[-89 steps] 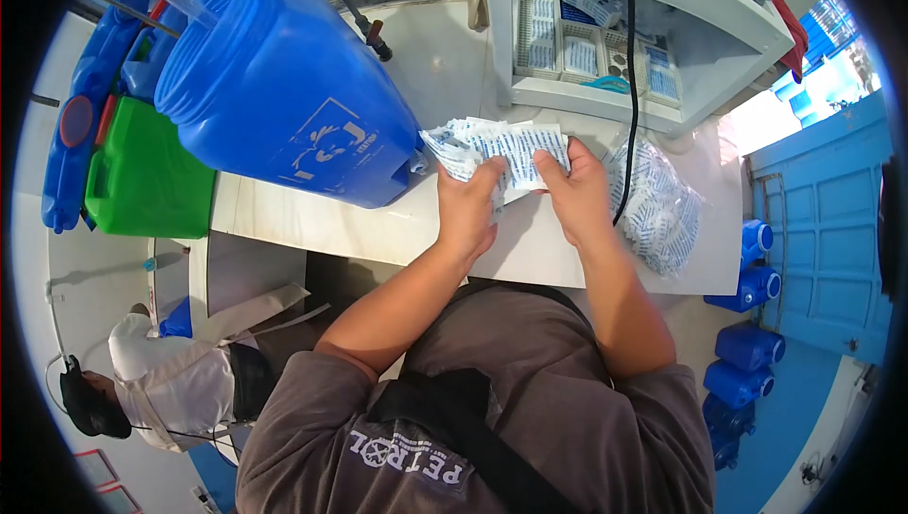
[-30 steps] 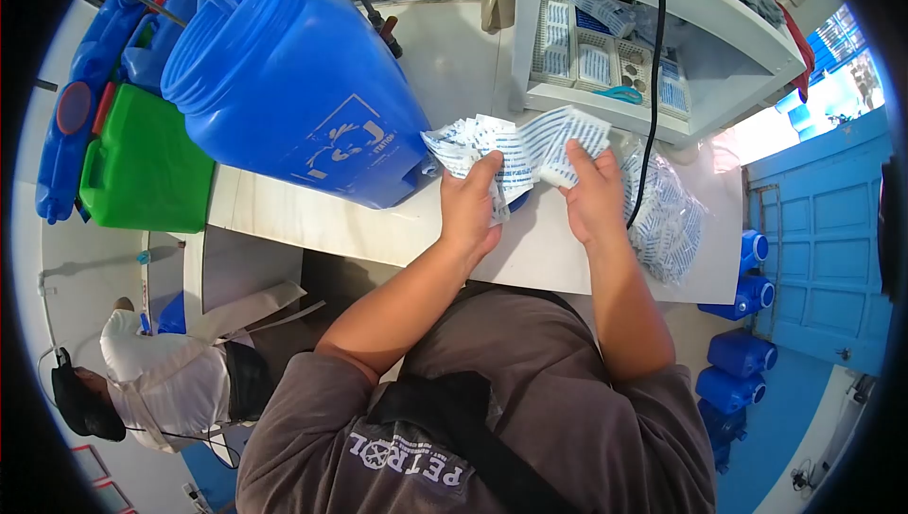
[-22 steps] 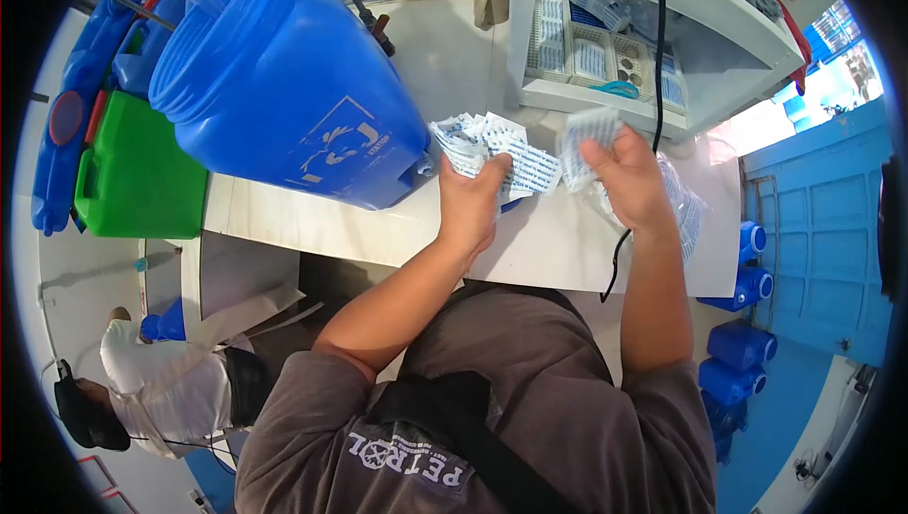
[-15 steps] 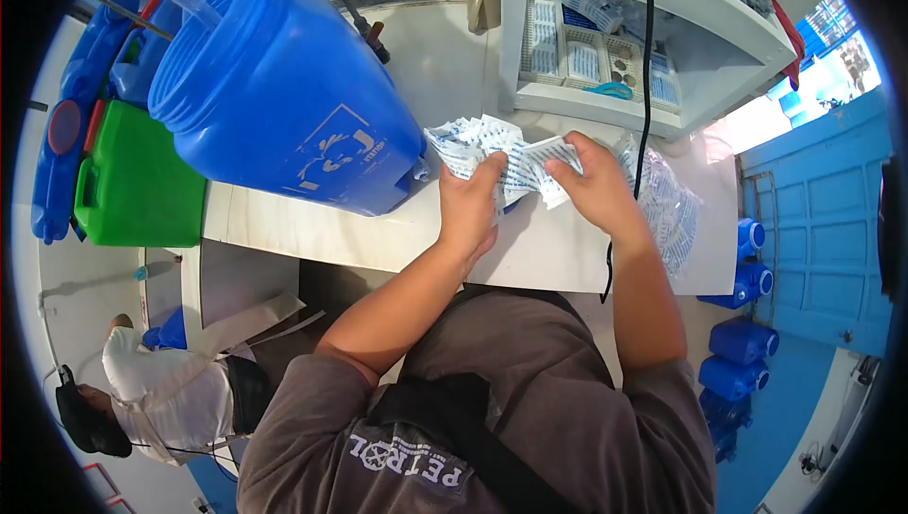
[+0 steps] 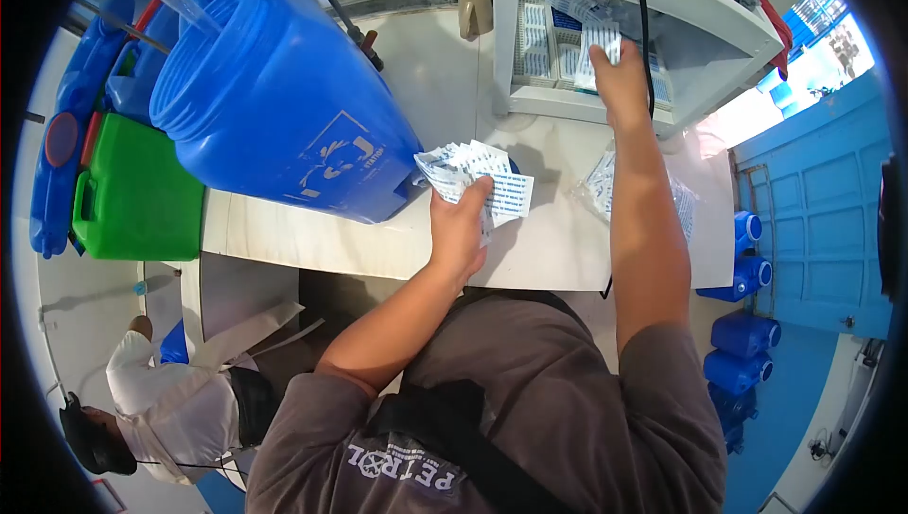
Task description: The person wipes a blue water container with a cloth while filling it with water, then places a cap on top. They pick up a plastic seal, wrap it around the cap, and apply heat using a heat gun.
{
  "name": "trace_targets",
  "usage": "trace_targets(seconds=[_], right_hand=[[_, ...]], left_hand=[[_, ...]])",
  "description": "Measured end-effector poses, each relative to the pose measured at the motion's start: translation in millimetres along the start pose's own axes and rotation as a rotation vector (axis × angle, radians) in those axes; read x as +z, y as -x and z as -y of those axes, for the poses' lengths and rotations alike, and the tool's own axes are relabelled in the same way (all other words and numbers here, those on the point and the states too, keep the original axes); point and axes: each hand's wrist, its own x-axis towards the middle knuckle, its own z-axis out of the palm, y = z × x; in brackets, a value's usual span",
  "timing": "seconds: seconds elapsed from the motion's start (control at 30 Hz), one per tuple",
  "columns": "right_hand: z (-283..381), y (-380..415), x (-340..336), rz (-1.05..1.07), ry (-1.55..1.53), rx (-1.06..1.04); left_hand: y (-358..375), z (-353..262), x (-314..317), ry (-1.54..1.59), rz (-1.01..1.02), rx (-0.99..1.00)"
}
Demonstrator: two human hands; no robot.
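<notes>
White shelf (image 5: 530,103) baskets hold printed sachets (image 5: 530,27).

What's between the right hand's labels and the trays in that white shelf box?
Nothing visible. The right hand holds a small bunch of labels already at the trays inside the white shelf box; the black cable hangs just beside it.

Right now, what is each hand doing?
Left hand: closed on a stack of labels.
Right hand: holding one label at the shelf.

Fanned white blue-printed sachets (image 5: 478,183), apparently paper, above counter.
</notes>
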Motion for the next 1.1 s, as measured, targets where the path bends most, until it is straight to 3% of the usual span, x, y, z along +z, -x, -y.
trace_targets(seconds=[0.13,0.2,0.47,0.73,0.8,0.9,1.0,1.1], right_hand=[[-7,-42,23,-0.056,0.210,-0.066],[0,-45,31,0.343,0.775,0.122],[25,-59,22,0.582,1.033,-0.156],[47,-58,11,0.484,1.127,-0.288],[44,-56,9,0.738,1.273,-0.364],[50,-55,8,0.820,1.287,-0.321],[37,-60,10,0.685,1.122,-0.356],[41,-52,15,0.687,1.256,-0.396]], left_hand=[[10,-4,-2,-0.032,-0.002,-0.027],[15,-6,-3,-0.069,0.005,-0.053],[17,-4,-18,-0.059,-0.004,-0.083],[21,-3,-22,-0.054,0.010,-0.081],[24,-4,-20,-0.052,0.011,-0.094],[25,-4,-18,-0.064,0.008,-0.096],[28,-4,-18,-0.083,0.015,-0.080],[27,-5,-17,-0.071,0.035,-0.080]])
